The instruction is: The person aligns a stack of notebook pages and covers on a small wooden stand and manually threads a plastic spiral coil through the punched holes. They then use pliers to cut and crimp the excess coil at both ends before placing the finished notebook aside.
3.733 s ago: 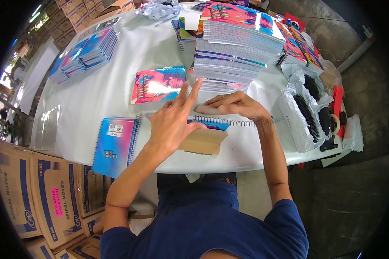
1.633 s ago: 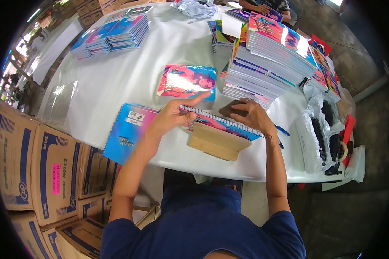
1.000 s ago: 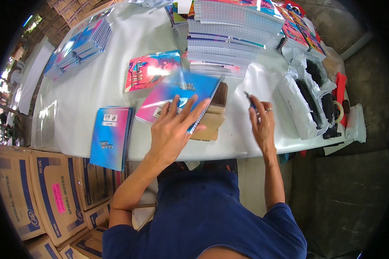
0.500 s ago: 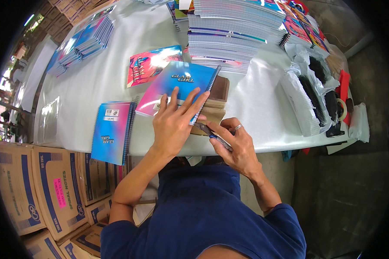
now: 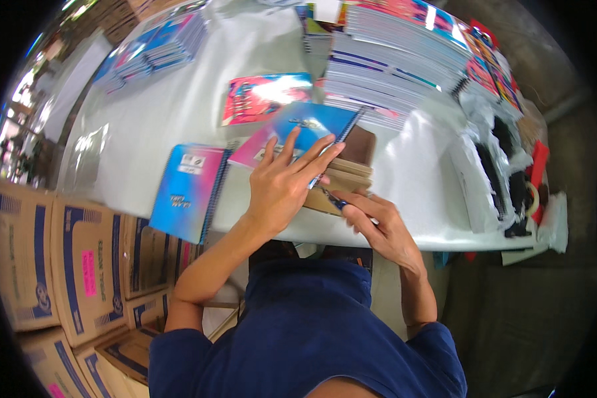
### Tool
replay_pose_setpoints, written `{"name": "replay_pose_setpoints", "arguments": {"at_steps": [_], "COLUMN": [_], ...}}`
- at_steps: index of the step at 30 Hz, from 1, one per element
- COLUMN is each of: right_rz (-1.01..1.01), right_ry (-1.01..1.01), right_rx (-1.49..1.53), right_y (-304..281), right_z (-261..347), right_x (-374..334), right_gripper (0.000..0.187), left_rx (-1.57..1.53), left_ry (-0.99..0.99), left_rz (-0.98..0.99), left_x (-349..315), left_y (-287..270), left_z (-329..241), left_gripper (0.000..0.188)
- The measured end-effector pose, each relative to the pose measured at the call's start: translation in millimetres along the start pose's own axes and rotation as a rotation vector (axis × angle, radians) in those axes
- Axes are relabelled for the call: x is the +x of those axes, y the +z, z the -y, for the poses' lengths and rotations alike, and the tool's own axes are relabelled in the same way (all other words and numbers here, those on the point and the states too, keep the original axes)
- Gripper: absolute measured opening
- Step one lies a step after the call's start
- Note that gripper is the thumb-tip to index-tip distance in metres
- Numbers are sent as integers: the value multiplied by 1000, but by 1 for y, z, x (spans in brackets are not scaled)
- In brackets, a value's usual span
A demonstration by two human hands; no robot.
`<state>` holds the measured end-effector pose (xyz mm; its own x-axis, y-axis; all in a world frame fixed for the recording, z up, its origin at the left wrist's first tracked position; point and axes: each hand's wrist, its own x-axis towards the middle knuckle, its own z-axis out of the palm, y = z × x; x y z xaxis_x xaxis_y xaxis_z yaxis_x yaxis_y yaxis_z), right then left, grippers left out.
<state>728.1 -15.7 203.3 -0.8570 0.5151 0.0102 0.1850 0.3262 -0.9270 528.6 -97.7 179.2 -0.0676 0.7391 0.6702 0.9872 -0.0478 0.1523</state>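
Note:
A blue and pink spiral notebook lies tilted at the table's front edge, its dark wire coil on the right side. My left hand rests on its cover with fingers stretched and spread. My right hand is closed round small blue-handled pliers, their jaws at the lower end of the coil. Part of the notebook rests on a brown block-like stand, whose full shape is hidden. To the left lie similar blue and pink notebooks, one on another, coil to the right.
A pink and red notebook lies behind. Tall notebook stacks stand at the back right, more notebooks at the far left. On the right is an opened white package of black coils beside a tape roll. Cardboard boxes stand lower left.
The whole view has shifted and blurred slightly, with the table's things now further right. My left hand stays spread on the notebook; the pliers stay at the coil's lower end, my right-hand grip slightly changed.

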Motion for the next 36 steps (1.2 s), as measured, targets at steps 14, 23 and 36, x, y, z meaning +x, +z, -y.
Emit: {"name": "replay_pose_setpoints", "arguments": {"at_steps": [14,23,36], "right_rz": [-589,-481,181], "right_ry": [-151,-414,539], "right_rx": [-1103,-674,525], "right_y": [-95,-60,-10], "right_z": [-155,-90,-67], "right_x": [22,109,203], "right_gripper": [32,21,45], "left_rx": [-53,87,-66], "left_ry": [-226,-94,-187], "left_rz": [758,385,524], "left_x": [-155,-31,-14], "left_y": [-135,0,67], "left_z": [117,143,162], "left_gripper": [80,85,50]}}
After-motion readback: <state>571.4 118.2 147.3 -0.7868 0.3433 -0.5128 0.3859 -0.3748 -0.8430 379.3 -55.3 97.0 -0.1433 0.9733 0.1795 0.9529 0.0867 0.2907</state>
